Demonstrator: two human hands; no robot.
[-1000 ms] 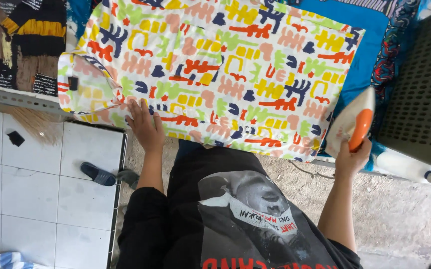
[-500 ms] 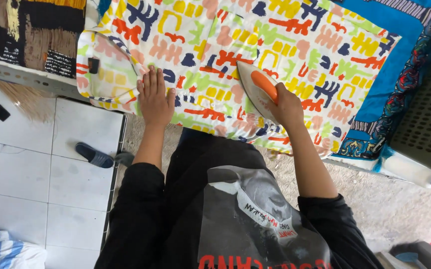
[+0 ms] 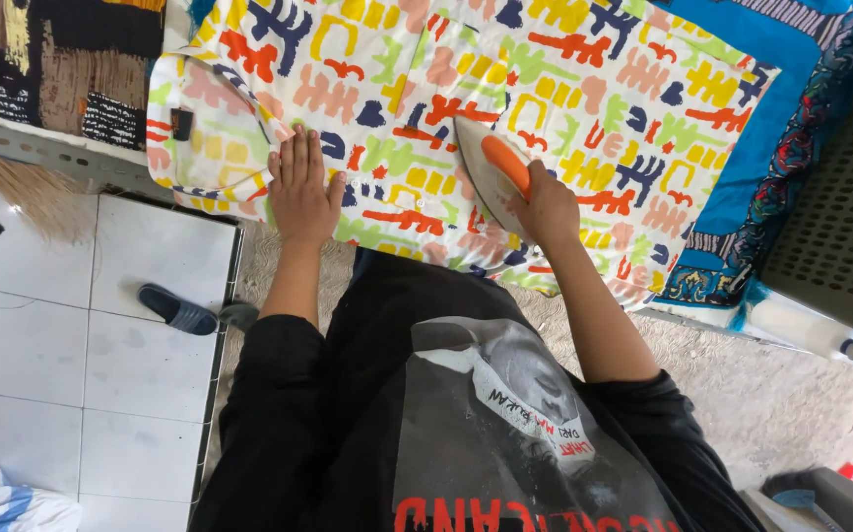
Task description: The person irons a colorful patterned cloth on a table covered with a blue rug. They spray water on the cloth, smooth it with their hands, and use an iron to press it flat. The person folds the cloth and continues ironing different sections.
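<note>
A white shirt [image 3: 564, 89] with bright multicoloured marks lies spread flat on a blue patterned cloth [image 3: 801, 108]. My left hand [image 3: 300, 187] rests palm down on the shirt near its collar, fingers together and flat, holding nothing. My right hand [image 3: 545, 202] grips the orange handle of a white clothes iron [image 3: 486, 163], which sits soleplate down on the middle of the shirt, near its front edge.
A dark striped fabric [image 3: 52, 69] lies at the top left. Below it is white tiled floor with a blue slipper [image 3: 178, 309]. A dark perforated plastic surface [image 3: 845, 227] stands at the right. Grey rough floor lies beneath me.
My right hand brought the iron from the shirt's right edge onto its middle, then further left. The left hand stayed flat on the shirt near the collar.
</note>
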